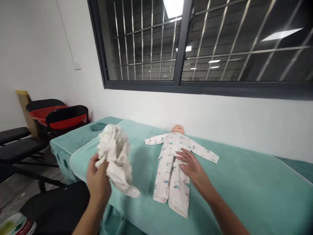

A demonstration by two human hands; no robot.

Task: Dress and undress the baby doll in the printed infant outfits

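A bunched white cloth [114, 156], slightly blurred, hangs from my left hand [99, 178], whose fingers are closed round its lower left side. The kind of cloth or garment does not show. On the green-covered bed lies a doll [178, 129] on its back, head toward the wall. It wears a white long-sleeved top [179, 142] and matching trousers [162, 179], both printed with small teal and pink figures. Both sleeves are spread outward. My right hand [192, 164], fingers apart and holding nothing, is over the right side of the outfit near the waist. Whether it touches the fabric I cannot tell.
The teal-covered bed [244, 182] stretches along the white wall under a barred window [178, 58]. A hole shows in its cover [97, 126] at the far left. Black and red chairs [67, 119] stand left, a black seat [58, 209] nearer. A round colourful container [17, 225] sits lower left.
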